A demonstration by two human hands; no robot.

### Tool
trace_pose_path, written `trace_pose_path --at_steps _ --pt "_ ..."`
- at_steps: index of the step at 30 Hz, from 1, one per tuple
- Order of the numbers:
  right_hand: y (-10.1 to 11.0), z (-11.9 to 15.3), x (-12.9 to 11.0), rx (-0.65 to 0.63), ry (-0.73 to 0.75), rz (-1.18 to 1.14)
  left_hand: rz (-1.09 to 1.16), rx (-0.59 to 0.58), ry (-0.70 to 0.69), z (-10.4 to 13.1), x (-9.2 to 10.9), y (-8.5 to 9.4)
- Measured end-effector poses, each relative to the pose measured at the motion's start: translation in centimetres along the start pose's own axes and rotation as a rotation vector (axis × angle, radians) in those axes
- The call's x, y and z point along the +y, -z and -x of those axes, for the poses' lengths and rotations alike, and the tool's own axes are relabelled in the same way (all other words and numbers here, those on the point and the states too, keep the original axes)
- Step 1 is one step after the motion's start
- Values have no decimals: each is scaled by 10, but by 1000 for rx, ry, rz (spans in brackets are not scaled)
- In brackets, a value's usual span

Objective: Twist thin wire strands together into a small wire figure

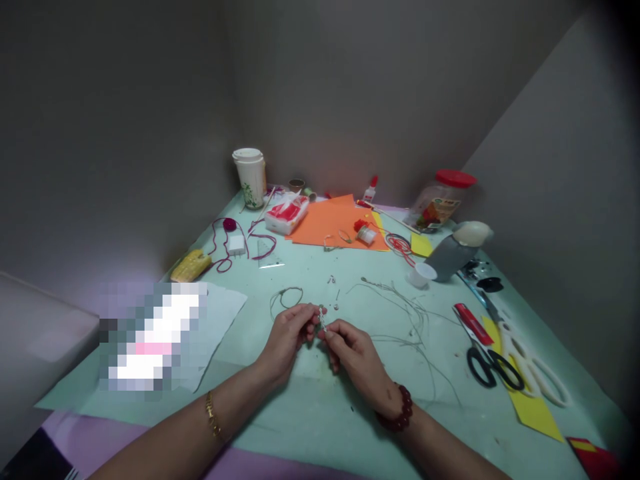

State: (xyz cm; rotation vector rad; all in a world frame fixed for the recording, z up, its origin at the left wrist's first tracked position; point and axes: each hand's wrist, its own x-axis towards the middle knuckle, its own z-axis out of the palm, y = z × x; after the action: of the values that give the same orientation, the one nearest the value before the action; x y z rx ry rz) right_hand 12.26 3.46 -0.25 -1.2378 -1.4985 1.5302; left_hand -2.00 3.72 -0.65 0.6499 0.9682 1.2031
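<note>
Near the middle of the table, my left hand pinches a small braided cord piece with silvery bits between thumb and fingers. The lower end of that piece is pinched by my right hand, so the two hands nearly touch. Thin greenish cord lies in a loop just beyond my left hand. Longer loose strands spread over the table to the right of my right hand. Tiny metal parts lie just past the fingertips. The fingers partly hide the held piece.
Black-handled scissors and white-handled scissors lie at right. A grey bottle, a red-lidded jar and a small white cup stand behind them. Orange paper, a tissue pack and a paper cup are at the back.
</note>
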Motion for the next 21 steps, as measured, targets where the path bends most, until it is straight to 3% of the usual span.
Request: trace_pose_path --at_steps 6,10,15,19,21 --pt "0 -2 3 14 28 45 -19 1 -8 -2 -1 1" --pt "11 -5 -2 124 169 177 -139 33 -44 -5 -5 4" --pt "49 -30 -17 341 378 367 -381 25 -91 -5 -10 2" --pt "90 -76 -30 472 444 602 -580 -23 -208 4 -11 -5" --pt "106 -102 -32 524 407 841 -640 -63 -259 7 -11 -7"
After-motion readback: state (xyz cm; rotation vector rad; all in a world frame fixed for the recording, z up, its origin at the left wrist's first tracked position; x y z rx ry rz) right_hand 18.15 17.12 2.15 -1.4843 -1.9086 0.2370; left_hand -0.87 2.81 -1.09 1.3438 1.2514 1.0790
